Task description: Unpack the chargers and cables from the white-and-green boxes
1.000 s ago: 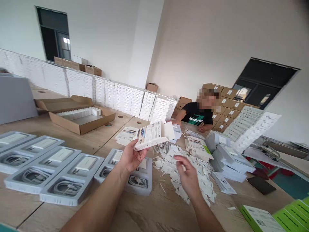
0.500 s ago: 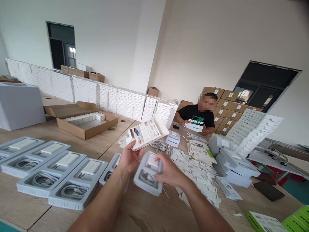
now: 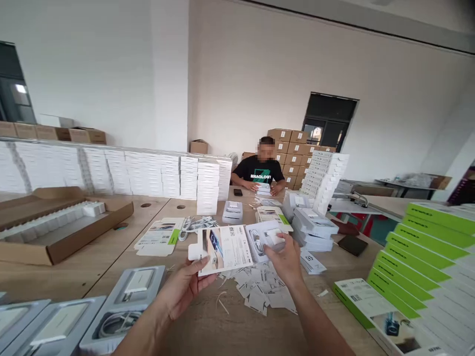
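Note:
My left hand (image 3: 189, 283) grips the lower left end of a printed white box (image 3: 227, 247), thumb on its face and fingers underneath. An end flap sticks out on the box's left side. In my right hand (image 3: 285, 256) is a pale plastic tray (image 3: 259, 243) with a coiled white cable and a white charger. The tray's left end meets the box's open right end; whether it is partly inside I cannot tell. Below them lies a heap of small white paper slips (image 3: 261, 291). More filled trays (image 3: 124, 301) sit at the lower left.
Green-and-white boxes (image 3: 415, 257) are stacked at the right. Flattened cartons (image 3: 159, 236) and loose white cables (image 3: 196, 225) lie beyond my hands. An open cardboard box (image 3: 67, 242) stands at the left. Across the table sits a person (image 3: 260, 170) holding a white box.
The view has swung right. My right hand has brought the tray up to the box's open end and turned it sideways. The box is now held more level.

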Action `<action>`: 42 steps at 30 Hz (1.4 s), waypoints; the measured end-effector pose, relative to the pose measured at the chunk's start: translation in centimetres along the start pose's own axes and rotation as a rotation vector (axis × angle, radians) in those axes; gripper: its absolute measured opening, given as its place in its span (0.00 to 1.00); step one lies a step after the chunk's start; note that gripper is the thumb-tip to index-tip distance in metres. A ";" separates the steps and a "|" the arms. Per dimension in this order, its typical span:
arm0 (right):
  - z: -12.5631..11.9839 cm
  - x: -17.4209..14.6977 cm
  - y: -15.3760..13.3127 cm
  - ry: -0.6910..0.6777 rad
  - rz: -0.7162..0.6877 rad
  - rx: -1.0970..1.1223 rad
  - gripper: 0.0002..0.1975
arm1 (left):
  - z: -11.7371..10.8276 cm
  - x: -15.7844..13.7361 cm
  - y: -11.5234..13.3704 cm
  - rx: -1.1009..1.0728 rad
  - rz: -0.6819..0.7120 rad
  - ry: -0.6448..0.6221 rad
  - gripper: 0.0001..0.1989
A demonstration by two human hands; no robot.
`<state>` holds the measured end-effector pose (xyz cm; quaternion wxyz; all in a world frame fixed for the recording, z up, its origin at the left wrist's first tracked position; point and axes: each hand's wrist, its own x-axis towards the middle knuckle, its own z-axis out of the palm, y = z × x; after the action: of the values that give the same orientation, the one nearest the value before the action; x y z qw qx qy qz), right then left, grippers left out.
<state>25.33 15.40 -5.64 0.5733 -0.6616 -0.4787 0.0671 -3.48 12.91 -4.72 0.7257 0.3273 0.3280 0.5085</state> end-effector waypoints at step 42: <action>1.8 -6.8 -5.6 -0.724 0.230 0.792 0.23 | 0.9 -2.6 1.5 0.321 0.266 -0.225 0.10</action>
<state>17.43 11.14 -4.76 0.5660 -0.3779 -0.5080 0.5280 -4.23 10.70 -2.58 0.6229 0.5336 0.2756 0.5013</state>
